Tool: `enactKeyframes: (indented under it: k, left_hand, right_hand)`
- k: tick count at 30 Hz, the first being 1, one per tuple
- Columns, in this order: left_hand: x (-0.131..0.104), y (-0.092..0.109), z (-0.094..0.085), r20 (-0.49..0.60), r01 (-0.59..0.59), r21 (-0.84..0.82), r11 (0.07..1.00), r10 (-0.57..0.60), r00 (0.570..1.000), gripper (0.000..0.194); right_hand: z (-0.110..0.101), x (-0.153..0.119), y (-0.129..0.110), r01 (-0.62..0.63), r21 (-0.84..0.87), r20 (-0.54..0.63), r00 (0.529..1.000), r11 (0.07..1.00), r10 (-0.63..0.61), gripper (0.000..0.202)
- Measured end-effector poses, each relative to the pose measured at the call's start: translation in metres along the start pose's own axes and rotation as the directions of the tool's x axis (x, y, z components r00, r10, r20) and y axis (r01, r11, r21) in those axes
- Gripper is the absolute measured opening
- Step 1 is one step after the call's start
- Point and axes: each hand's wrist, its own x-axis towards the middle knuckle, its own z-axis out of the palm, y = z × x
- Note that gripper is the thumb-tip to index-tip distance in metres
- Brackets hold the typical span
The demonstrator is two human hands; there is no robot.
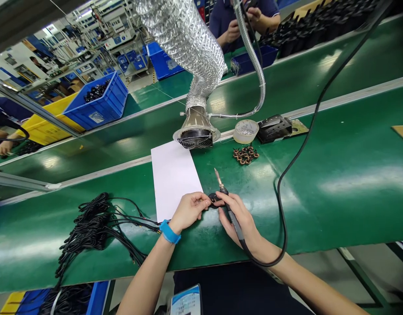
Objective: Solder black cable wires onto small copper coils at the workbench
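Note:
My left hand [190,211], with a blue wristband [170,232] below it, pinches at the left edge of a small round black part [214,200]. On the other side, my right hand [242,221] holds a soldering iron [232,216], its tip pointing up and away over the green bench [303,210]; its fingertips reach the round part's right side. A white sheet [175,179] lies beyond my left hand. Bundled black cables [93,223] lie at the left. Several small copper-and-black pieces [245,155] are heaped behind the iron.
A fume extractor [196,131] on a silver duct [201,52] hangs above the sheet. Behind the pieces stand a round tub [245,131] and a black metal holder [275,127]. The iron's cord [282,183] loops at right. Blue bins [99,103] and other people's hands are farther back.

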Motion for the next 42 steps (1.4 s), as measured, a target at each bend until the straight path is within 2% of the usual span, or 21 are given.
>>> enactKeyframes:
  k: [4, 6, 8, 10, 12, 14, 16, 19, 22, 24, 25, 27, 29, 31, 32, 35, 36, 38, 40, 41, 42]
  left_hand:
    - [-0.005, 0.008, -0.008, -0.019, -0.014, 0.140, 0.990, 0.017, 1.000, 0.027]
    - [-0.009, 0.026, -0.021, -0.116, -0.098, 0.353, 0.931, 0.148, 0.982, 0.024]
    - [-0.009, 0.056, -0.039, -0.210, -0.204, 0.641, 0.740, 0.424, 0.881, 0.019]
    - [-0.002, 0.095, -0.061, -0.139, -0.232, 0.869, 0.438, 0.665, 0.734, 0.021]
    - [0.015, 0.135, -0.084, 0.011, -0.229, 0.959, 0.165, 0.790, 0.613, 0.022]
    - [0.042, 0.169, -0.108, 0.123, -0.233, 0.972, 0.010, 0.827, 0.548, 0.027]
    - [0.074, 0.191, -0.131, 0.185, -0.236, 0.970, -0.067, 0.830, 0.527, 0.034]
    - [0.112, 0.201, -0.162, 0.167, -0.211, 0.976, -0.051, 0.798, 0.580, 0.031]
    - [0.118, 0.197, -0.185, 0.054, -0.100, 0.995, 0.017, 0.750, 0.659, 0.027]
    - [0.099, 0.197, -0.197, -0.068, 0.016, 0.997, 0.077, 0.743, 0.666, 0.026]
    - [0.084, 0.198, -0.203, -0.129, 0.078, 0.992, 0.104, 0.753, 0.645, 0.026]
    - [0.045, 0.200, -0.212, -0.205, 0.182, 0.976, 0.123, 0.808, 0.553, 0.032]
    - [0.001, 0.197, -0.215, -0.189, 0.264, 0.961, 0.079, 0.884, 0.427, 0.040]
    - [-0.040, 0.185, -0.209, -0.110, 0.289, 0.957, 0.004, 0.929, 0.353, 0.040]
    - [-0.058, 0.174, -0.203, -0.070, 0.264, 0.964, -0.028, 0.933, 0.353, 0.035]
    - [-0.102, 0.128, -0.172, 0.050, 0.076, 0.992, -0.102, 0.863, 0.502, 0.024]
    - [-0.113, 0.110, -0.158, 0.138, -0.037, 0.989, -0.143, 0.808, 0.572, 0.024]
    - [-0.130, 0.075, -0.128, 0.405, -0.295, 0.914, -0.278, 0.645, 0.648, 0.025]
    - [-0.138, 0.042, -0.100, 0.609, -0.464, 0.793, -0.394, 0.522, 0.597, 0.024]
    - [-0.140, 0.027, -0.088, 0.652, -0.494, 0.758, -0.426, 0.518, 0.554, 0.023]
    - [-0.141, 0.013, -0.078, 0.663, -0.501, 0.748, -0.434, 0.516, 0.543, 0.023]
  right_hand:
    - [-0.001, -0.001, 0.001, 0.000, -0.013, -0.007, 1.000, 1.000, 0.000, 0.058]
    - [-0.001, -0.001, 0.002, 0.010, -0.029, -0.020, 1.000, 1.000, -0.011, 0.058]
    - [0.000, -0.002, 0.004, 0.024, -0.049, -0.042, 0.999, 0.999, -0.026, 0.059]
    - [0.000, -0.001, 0.005, 0.040, -0.062, -0.068, 0.997, 0.997, -0.044, 0.059]
    - [0.000, 0.000, 0.005, 0.054, -0.072, -0.091, 0.994, 0.996, -0.060, 0.060]
    - [0.000, 0.003, 0.004, 0.064, -0.083, -0.117, 0.990, 0.994, -0.074, 0.059]
    - [-0.002, 0.005, 0.002, 0.068, -0.090, -0.149, 0.986, 0.994, -0.081, 0.058]
    - [-0.005, 0.008, -0.001, 0.067, -0.098, -0.195, 0.977, 0.993, -0.085, 0.054]
    - [-0.007, 0.008, -0.001, 0.059, -0.107, -0.214, 0.974, 0.993, -0.081, 0.051]
    - [-0.008, 0.008, -0.001, 0.055, -0.109, -0.211, 0.974, 0.992, -0.078, 0.050]
    - [-0.008, 0.008, -0.001, 0.055, -0.112, -0.207, 0.975, 0.992, -0.077, 0.050]
    - [-0.007, 0.007, -0.001, 0.053, -0.123, -0.199, 0.977, 0.991, -0.077, 0.049]
    - [-0.006, 0.006, -0.001, 0.046, -0.141, -0.199, 0.977, 0.989, -0.073, 0.048]
    - [-0.005, 0.006, -0.001, 0.044, -0.150, -0.201, 0.977, 0.988, -0.074, 0.047]
    - [-0.005, 0.005, -0.001, 0.045, -0.153, -0.200, 0.977, 0.987, -0.075, 0.047]
    - [-0.004, 0.005, -0.001, 0.058, -0.157, -0.189, 0.978, 0.986, -0.087, 0.047]
    - [-0.004, 0.005, -0.001, 0.058, -0.161, -0.191, 0.978, 0.985, -0.089, 0.046]
    - [-0.003, 0.005, 0.000, 0.063, -0.176, -0.190, 0.977, 0.982, -0.097, 0.046]
    - [-0.003, 0.005, 0.000, 0.061, -0.195, -0.190, 0.977, 0.979, -0.099, 0.046]
    - [-0.003, 0.005, 0.000, 0.059, -0.202, -0.189, 0.977, 0.978, -0.098, 0.047]
    - [-0.003, 0.005, 0.000, 0.056, -0.208, -0.190, 0.977, 0.976, -0.096, 0.047]
